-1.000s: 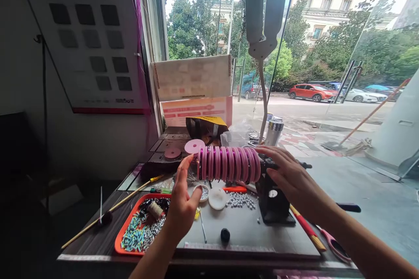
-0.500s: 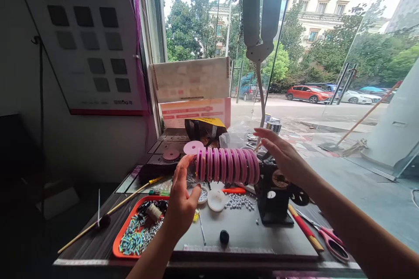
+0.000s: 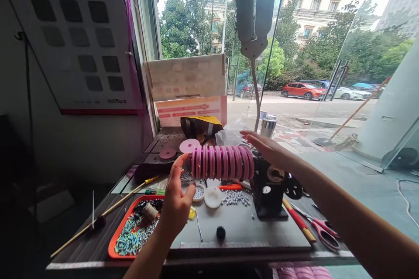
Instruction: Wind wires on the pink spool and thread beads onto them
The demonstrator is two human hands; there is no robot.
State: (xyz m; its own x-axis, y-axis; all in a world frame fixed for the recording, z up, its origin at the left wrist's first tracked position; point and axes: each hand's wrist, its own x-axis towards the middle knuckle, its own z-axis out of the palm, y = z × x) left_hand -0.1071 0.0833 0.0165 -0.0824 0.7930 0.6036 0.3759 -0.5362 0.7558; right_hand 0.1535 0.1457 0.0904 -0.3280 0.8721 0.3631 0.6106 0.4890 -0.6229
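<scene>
A row of pink ring-shaped spools [image 3: 222, 162] with purple thread between them sits sideways on a black machine [image 3: 270, 192]. My left hand [image 3: 178, 196] is upright at the row's left end, fingers stretched and thumb apart; whether its fingertips touch the end spool I cannot tell. Over the row's right end and the machine, my right hand [image 3: 266, 150] reaches with fingers extended flat, holding nothing visible. Behind the left end lie two loose pink discs, one light [image 3: 190, 145] and one darker [image 3: 167, 153].
An orange tray [image 3: 114, 244] of tubes and beads stands left. Grey beads [image 3: 235, 198], a white lid [image 3: 212, 198] and a black ball [image 3: 221, 232] lie on the board. Red-handled scissors [image 3: 326, 231] rest right. A yellow-and-black bag [image 3: 201, 127] is behind.
My right hand has shifted left and lowered slightly over the row, its fingers flatter. My left hand stays by the left end. The whole view has shifted slightly.
</scene>
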